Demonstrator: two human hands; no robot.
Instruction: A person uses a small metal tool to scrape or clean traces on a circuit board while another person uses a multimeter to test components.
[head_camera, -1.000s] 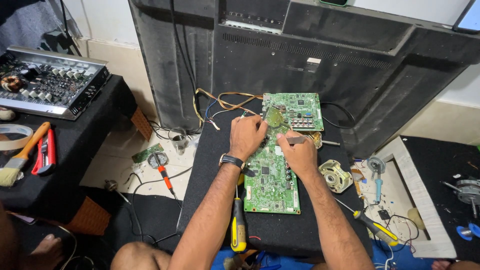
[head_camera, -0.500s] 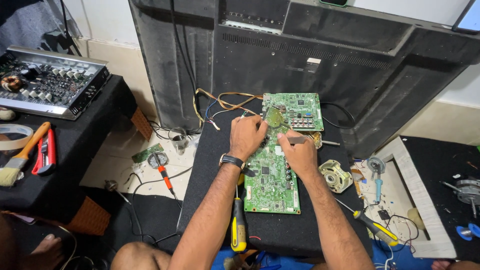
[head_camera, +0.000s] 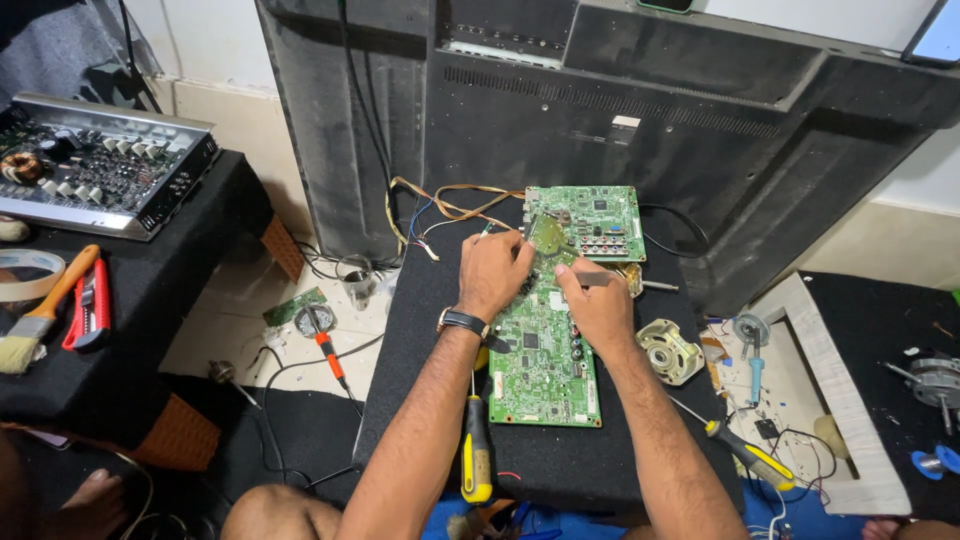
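1. Long green printed circuit board (head_camera: 545, 360) lies flat on the black cloth-covered stand (head_camera: 420, 330), partly overlapping a second green board (head_camera: 590, 215) nearer the dark television back panel (head_camera: 620, 110)
2. Left hand (head_camera: 492, 272), fingers curled narrow, presses the board's upper edge, apparently steadying it
3. Right hand (head_camera: 598, 308) is closed around a thin metal tool (head_camera: 600, 281), tip aimed inward at the board
4. Yellow-and-black-handled screwdriver (head_camera: 476, 455) rests near the stand's front edge, within reach
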